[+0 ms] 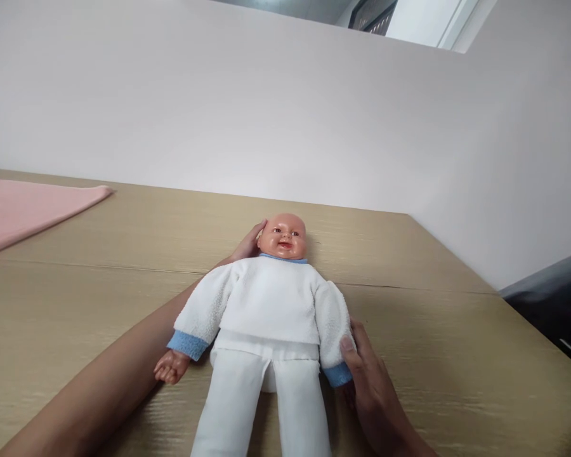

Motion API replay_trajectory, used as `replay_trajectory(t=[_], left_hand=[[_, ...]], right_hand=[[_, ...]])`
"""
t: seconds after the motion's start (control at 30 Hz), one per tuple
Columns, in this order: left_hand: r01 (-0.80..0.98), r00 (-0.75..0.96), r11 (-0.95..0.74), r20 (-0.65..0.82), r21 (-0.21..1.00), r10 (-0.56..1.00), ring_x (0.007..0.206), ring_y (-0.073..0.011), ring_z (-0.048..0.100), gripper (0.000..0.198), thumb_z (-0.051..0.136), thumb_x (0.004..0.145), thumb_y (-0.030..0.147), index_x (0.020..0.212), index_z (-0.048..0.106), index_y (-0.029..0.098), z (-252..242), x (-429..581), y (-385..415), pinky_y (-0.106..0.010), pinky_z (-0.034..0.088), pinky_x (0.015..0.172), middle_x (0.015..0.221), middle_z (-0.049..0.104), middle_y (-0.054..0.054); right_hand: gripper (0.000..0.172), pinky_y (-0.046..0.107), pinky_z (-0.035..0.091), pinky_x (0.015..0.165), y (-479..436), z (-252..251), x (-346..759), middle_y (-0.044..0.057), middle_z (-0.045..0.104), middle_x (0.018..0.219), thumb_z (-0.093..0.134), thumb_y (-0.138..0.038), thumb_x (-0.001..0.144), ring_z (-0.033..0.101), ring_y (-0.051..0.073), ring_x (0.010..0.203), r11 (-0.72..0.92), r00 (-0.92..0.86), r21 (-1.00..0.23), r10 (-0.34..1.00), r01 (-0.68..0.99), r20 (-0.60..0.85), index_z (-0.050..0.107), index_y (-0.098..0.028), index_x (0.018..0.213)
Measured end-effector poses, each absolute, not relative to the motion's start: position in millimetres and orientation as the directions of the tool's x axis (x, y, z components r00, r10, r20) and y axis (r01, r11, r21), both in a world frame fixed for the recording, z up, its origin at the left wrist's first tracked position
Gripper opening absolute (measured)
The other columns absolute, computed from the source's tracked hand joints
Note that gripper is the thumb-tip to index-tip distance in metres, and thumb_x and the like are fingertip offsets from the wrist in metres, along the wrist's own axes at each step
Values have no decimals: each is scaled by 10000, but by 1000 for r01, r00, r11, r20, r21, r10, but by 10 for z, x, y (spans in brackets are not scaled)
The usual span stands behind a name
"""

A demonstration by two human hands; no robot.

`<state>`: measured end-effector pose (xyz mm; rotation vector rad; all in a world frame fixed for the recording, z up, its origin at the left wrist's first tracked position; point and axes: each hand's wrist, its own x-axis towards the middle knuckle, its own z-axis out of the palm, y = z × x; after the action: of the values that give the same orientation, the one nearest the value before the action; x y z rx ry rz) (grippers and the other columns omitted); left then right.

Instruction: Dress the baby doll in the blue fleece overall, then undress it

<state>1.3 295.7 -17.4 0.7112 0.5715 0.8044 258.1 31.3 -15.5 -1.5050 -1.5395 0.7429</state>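
A baby doll [271, 304] lies on its back on the table, head away from me. It has a bald plastic head, a fleecy white top with blue collar and cuffs, and white cloth legs cut off by the lower picture edge. My left hand [250, 246] reaches past the doll's sleeve and cups the side of its head and neck; part of that hand is hidden behind the doll. Around the doll's sleeve on the right, near the blue cuff, my right hand [368, 371] is closed, thumb on top and fingers partly hidden underneath.
The wooden table [457, 355] has a seam running across it. A folded pink cloth [23, 206] lies at the far left. Behind the table stands a white wall [247, 108] with an opening at the top. Something dark [561, 292] stands beyond the right edge.
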Motion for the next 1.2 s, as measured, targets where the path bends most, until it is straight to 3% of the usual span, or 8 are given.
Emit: replay_trajectory(t=[0.2, 0.33, 0.47, 0.63, 0.87, 1.07, 1.2], left_hand=[[-485, 521, 480, -199, 731, 830, 1466, -363, 683, 675, 587, 1085, 602, 1520, 691, 96, -211, -43, 3030, -443, 501, 1305, 1437, 795, -157], [-491, 509, 438, -160, 753, 846, 1517, -349, 639, 655, 533, 1122, 577, 1506, 694, 72, -193, -25, 3001, -446, 488, 1319, 1465, 778, -167], [-486, 533, 389, -87, 783, 842, 1491, -391, 656, 629, 527, 1122, 557, 1428, 743, 51, -121, 14, 2880, -499, 464, 1332, 1441, 787, -192], [-455, 543, 402, -110, 794, 832, 1483, -406, 659, 643, 530, 1112, 589, 1401, 763, 65, -78, 40, 2793, -527, 443, 1342, 1459, 776, -200], [-442, 497, 386, -136, 810, 857, 1438, -405, 697, 603, 574, 1089, 570, 1377, 775, 80, -114, 46, 2829, -508, 461, 1332, 1397, 810, -193], [-443, 541, 414, -132, 795, 831, 1453, -413, 685, 648, 556, 1095, 581, 1449, 737, 68, -155, 27, 2880, -515, 501, 1305, 1397, 808, -195], [-473, 541, 429, -131, 769, 831, 1479, -380, 670, 636, 610, 1092, 569, 1444, 738, 55, -223, -7, 2944, -460, 524, 1291, 1458, 775, -198]], right_hand=[[473, 391, 589, 1032, 369, -184, 2574, 82, 789, 1297, 435, -613, 1142, 742, 294, 1190, 156, 60, -832, 973, 532, 221, 692, -292, 1375], [443, 406, 575, 992, 397, -177, 2576, 75, 776, 1148, 423, -594, 1153, 729, 282, 1067, 149, 54, -831, 976, 536, 210, 693, -266, 1276], [462, 423, 567, 1031, 384, -195, 2586, 97, 778, 1232, 426, -593, 1150, 729, 292, 1132, 129, 64, -836, 979, 533, 192, 674, -250, 1335], [501, 433, 549, 1140, 373, -231, 2587, 117, 759, 1414, 445, -617, 1136, 702, 313, 1323, 150, 79, -829, 971, 539, 227, 686, -262, 1396], [473, 411, 599, 982, 372, -203, 2575, 99, 797, 1248, 444, -632, 1139, 732, 312, 1180, 121, 77, -833, 978, 541, 192, 718, -270, 1271], [480, 412, 579, 997, 362, -181, 2566, 103, 789, 1211, 442, -628, 1139, 723, 312, 1170, 109, 73, -828, 981, 549, 178, 714, -257, 1276], [496, 407, 579, 1002, 361, -155, 2549, 112, 778, 1231, 456, -631, 1130, 718, 313, 1175, 90, 90, -835, 982, 543, 164, 700, -241, 1315]])
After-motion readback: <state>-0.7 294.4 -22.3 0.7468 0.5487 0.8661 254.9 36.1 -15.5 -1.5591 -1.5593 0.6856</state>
